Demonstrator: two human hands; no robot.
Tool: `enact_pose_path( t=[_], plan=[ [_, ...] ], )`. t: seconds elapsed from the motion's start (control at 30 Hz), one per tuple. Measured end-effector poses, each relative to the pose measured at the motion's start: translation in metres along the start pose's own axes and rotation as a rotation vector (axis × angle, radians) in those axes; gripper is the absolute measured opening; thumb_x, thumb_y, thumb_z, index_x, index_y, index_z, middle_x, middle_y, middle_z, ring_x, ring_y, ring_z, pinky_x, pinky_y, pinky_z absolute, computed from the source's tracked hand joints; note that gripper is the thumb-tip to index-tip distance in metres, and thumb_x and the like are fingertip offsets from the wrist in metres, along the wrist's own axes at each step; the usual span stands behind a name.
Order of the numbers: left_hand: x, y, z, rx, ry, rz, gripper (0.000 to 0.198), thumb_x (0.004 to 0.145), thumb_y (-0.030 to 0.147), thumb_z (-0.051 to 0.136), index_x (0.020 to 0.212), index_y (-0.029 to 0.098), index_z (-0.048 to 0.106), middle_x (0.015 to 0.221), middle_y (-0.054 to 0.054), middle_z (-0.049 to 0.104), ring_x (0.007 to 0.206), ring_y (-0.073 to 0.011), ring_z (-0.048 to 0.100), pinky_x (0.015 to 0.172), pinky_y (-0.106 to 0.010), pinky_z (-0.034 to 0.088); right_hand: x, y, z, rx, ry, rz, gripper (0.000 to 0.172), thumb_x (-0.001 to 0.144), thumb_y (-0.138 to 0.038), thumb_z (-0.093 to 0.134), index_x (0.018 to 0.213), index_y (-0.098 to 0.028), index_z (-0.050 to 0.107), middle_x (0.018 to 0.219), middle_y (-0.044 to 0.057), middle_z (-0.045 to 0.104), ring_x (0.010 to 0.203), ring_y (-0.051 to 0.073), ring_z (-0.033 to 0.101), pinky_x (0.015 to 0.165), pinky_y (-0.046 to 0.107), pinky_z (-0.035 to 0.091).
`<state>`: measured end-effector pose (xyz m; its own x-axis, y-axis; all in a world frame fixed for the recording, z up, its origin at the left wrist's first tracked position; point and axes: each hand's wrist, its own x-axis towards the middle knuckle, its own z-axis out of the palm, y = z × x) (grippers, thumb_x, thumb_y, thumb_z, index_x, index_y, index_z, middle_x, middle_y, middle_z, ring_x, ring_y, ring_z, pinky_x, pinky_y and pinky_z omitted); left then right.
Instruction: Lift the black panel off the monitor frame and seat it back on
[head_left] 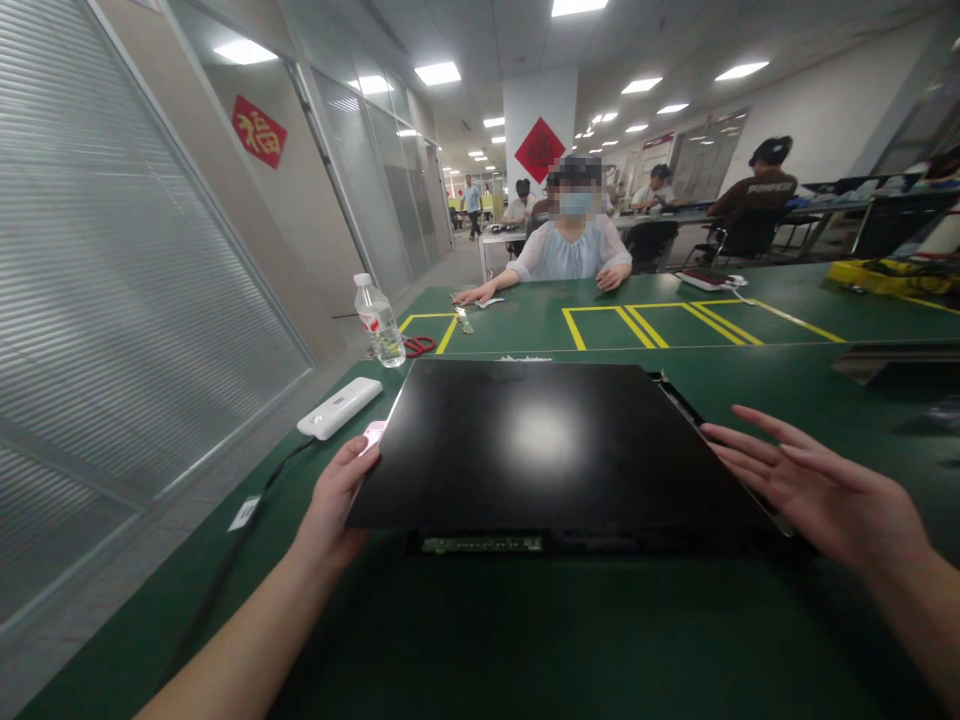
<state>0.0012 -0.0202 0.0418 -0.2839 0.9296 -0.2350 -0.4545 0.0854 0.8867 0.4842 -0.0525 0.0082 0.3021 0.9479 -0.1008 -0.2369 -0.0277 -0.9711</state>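
Likely stiff and fragile, best held by side edges, screen (457,460) was gripped by left hand (339,488), right hand (832,490) open-fingered.

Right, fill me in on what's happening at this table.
A person has both hands at a flat black panel over the green table. The left hand grips its left edge; the right hand is open, fingers extended at the right edge. A green circuit strip shows below the near edge. To the left are a white power strip and a water bottle. Another person sits across the table.
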Motion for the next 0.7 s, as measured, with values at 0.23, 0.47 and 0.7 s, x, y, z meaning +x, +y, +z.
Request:
enact_pose_path(
  t=[0.23, 0.47, 0.7],
  plan=[
    [0.002, -0.020, -0.003, 0.051, -0.128, -0.032, 0.049, 0.059, 0.014, 0.094, 0.088, 0.023, 0.056, 0.071, 0.005, 0.074, 0.052, -0.0163, 0.070, 0.047, -0.021, 0.053, 0.005, 0.001, -0.005, -0.089, 0.125, -0.109, 0.043, 0.075, -0.045, 0.064, 0.115, -0.032, 0.075, 0.126, 0.012, 0.079, 0.120, 0.038, 0.073, 0.120, 0.057, 0.042],
    [0.002, -0.013, -0.005, 0.083, -0.157, -0.062, 0.050, 0.060, 0.016, 0.093, 0.098, 0.022, 0.059, 0.079, 0.005, 0.075, 0.056, -0.0131, 0.068, 0.052, -0.020, 0.053, 0.007, 0.004, -0.002, -0.101, 0.112, -0.040, 0.047, 0.076, -0.054, 0.066, 0.117, -0.033, 0.074, 0.129, 0.010, 0.078, 0.118, 0.038, 0.073, 0.121, 0.060, 0.039],
    [-0.003, -0.002, -0.004, 0.152, -0.114, 0.031, 0.077, 0.066, 0.026, 0.083, 0.139, 0.025, 0.060, 0.129, -0.006, 0.079, 0.110, -0.0307, 0.077, 0.079, -0.031, 0.064, 0.004, 0.006, 0.001, -0.112, 0.045, -0.051, 0.050, 0.079, -0.060, 0.063, 0.120, -0.034, 0.075, 0.136, 0.011, 0.075, 0.118, 0.038, 0.073, 0.113, 0.058, 0.050]
  ],
)
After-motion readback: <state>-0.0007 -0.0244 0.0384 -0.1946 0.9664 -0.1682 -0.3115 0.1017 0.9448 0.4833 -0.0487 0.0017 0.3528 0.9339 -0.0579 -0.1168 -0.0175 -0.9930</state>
